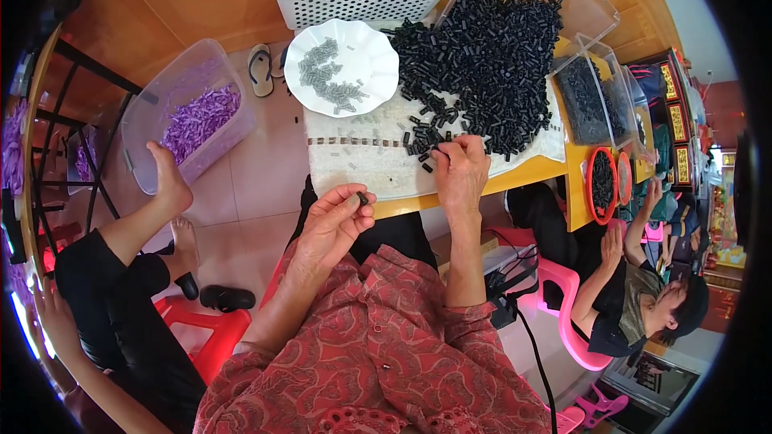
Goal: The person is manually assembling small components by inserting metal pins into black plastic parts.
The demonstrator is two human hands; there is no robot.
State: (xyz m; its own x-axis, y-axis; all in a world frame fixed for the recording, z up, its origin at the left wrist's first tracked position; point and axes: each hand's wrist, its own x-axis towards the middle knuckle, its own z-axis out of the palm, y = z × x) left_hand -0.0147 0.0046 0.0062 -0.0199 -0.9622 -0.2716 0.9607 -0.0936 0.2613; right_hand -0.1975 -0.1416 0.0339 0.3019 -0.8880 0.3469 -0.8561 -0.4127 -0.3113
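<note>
My left hand (336, 221) is raised just off the table's near edge, its thumb and fingers pinched round a small black cylindrical piece (362, 198). At the near edge of a big heap of such black pieces (503, 64), my right hand (464, 169) points downward with its fingertips together among several loose ones. Whatever those fingertips grip is hidden. The heap lies on a white cloth (354, 169) with a dark striped band. Left of it, a white scalloped plate (378, 56) bears a scatter of small transparent pieces (326, 76). A few transparent pieces also lie on the cloth.
A white perforated basket (362, 8) of black pieces stands behind the plate. Clear plastic boxes (591, 96) and a red-rimmed basket (592, 185) sit to the right. A bin of purple pieces (201, 124) is on the left floor. People sit on both sides; a black cable (535, 345) hangs nearby.
</note>
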